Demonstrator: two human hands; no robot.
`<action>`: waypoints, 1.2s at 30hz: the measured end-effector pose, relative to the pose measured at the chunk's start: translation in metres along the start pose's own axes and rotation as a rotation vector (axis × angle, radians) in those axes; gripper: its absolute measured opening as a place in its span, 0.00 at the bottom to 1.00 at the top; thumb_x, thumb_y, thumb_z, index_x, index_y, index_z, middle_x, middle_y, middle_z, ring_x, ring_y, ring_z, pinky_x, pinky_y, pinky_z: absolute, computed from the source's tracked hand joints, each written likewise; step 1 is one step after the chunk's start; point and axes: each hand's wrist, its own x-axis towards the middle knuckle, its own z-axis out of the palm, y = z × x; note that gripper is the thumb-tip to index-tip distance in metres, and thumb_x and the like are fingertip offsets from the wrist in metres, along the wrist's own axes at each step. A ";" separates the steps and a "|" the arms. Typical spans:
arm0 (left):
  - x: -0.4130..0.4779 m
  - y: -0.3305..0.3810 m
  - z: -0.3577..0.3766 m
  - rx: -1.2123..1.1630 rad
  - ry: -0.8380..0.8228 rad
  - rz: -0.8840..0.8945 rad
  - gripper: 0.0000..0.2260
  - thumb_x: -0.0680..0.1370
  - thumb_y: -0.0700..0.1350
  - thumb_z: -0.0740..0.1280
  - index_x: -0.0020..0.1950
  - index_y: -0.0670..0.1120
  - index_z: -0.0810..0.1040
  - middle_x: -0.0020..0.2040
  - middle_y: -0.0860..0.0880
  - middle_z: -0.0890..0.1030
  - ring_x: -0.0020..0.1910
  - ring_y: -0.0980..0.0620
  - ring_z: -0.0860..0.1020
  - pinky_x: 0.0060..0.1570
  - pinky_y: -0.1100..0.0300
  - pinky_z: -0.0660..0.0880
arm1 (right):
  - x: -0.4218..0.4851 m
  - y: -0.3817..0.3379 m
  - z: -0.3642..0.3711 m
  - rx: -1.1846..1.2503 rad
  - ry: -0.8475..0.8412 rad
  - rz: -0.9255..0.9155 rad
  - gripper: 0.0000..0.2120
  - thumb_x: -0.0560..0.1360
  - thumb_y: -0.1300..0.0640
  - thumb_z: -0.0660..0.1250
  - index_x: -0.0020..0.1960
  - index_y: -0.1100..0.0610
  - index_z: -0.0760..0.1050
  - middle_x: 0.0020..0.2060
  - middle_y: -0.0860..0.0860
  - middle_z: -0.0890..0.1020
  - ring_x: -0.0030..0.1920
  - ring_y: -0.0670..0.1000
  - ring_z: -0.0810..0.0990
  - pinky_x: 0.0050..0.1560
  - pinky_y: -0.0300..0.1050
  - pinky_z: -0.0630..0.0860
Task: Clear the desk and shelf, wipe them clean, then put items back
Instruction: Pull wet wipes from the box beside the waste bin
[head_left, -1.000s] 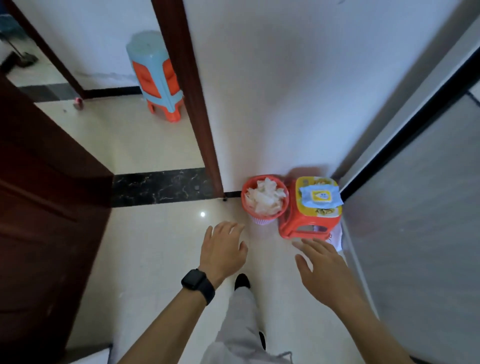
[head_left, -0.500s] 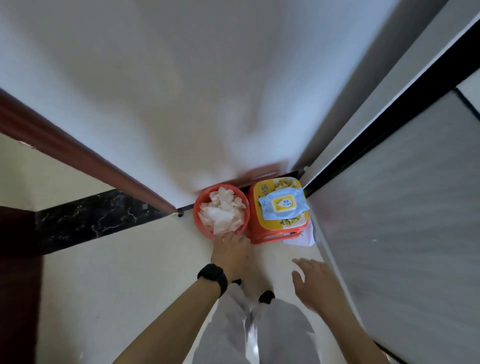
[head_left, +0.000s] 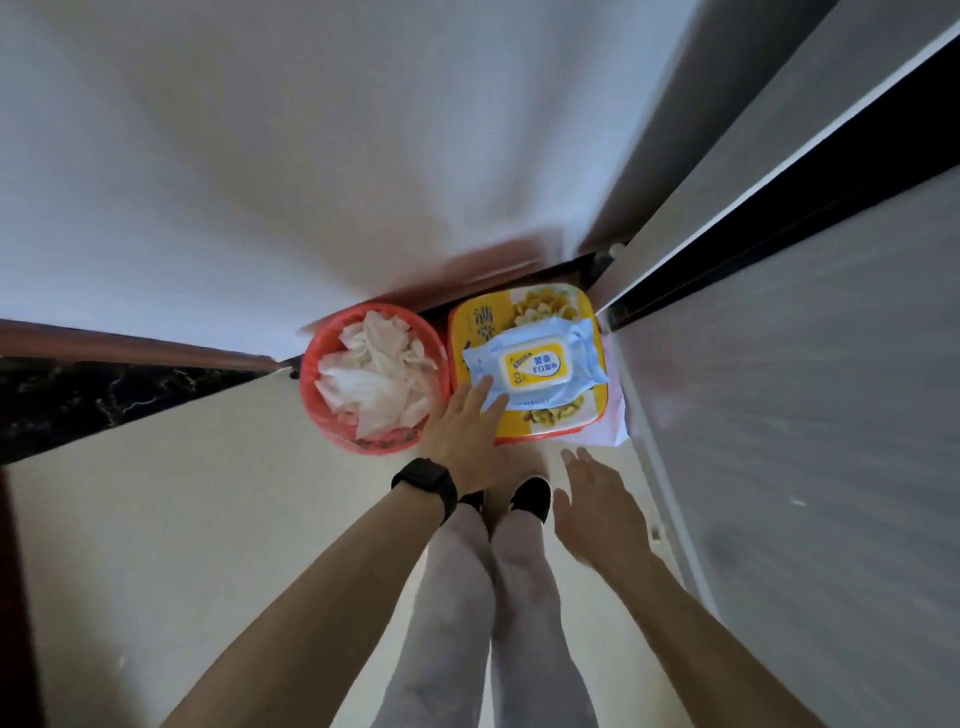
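The step in hand looks like fetching a wipe for the cleaning: the person stands over a stool (head_left: 543, 428) in the corner where the wall meets a grey panel, and neither the desk nor the shelf is in view.

The left hand (head_left: 465, 436), with a watch (head_left: 423, 480) at the wrist, lies stretched out over the stool's near left corner. Its fingers (head_left: 485, 387) are straight and close together, and their tips rest on the near left corner of the pack (head_left: 535, 366). Nothing is gripped yet. The right hand (head_left: 597, 509) hangs over the floor just off the stool's near right corner, fingers straight and slightly spread, holding nothing.

The next move, I judge, calls for either curling the left fingers round the pack's edge to lift it, or steadying the pack while the right hand comes in to flip the lid and draw a sheet.

The pack is a soft, pale blue pouch with a yellow flip lid, which looks closed. It lies flat and a little askew across the middle of the stool's yellow top. It should crumple slightly under a grip.

A bin (head_left: 311, 374) touches the stool's left side, heaped with crumpled wipes (head_left: 374, 374).
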 end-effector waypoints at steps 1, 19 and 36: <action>0.014 0.000 0.008 0.005 -0.003 -0.003 0.33 0.81 0.59 0.59 0.82 0.53 0.49 0.83 0.50 0.43 0.81 0.44 0.45 0.77 0.43 0.47 | 0.015 0.006 0.010 -0.029 0.018 -0.034 0.28 0.80 0.51 0.58 0.78 0.54 0.56 0.78 0.52 0.58 0.76 0.54 0.61 0.68 0.51 0.66; 0.157 -0.004 0.066 0.267 0.273 0.177 0.32 0.78 0.55 0.69 0.78 0.44 0.65 0.75 0.40 0.68 0.69 0.34 0.71 0.58 0.42 0.74 | 0.133 0.040 0.079 -0.215 0.169 -0.218 0.44 0.66 0.65 0.62 0.79 0.56 0.51 0.79 0.52 0.52 0.79 0.52 0.51 0.73 0.65 0.56; 0.155 -0.008 0.018 0.195 0.406 0.264 0.17 0.85 0.48 0.53 0.61 0.40 0.78 0.38 0.45 0.81 0.28 0.42 0.77 0.25 0.56 0.66 | 0.131 0.028 0.063 -0.184 0.061 -0.178 0.44 0.69 0.64 0.64 0.79 0.56 0.46 0.80 0.52 0.43 0.79 0.53 0.46 0.71 0.60 0.61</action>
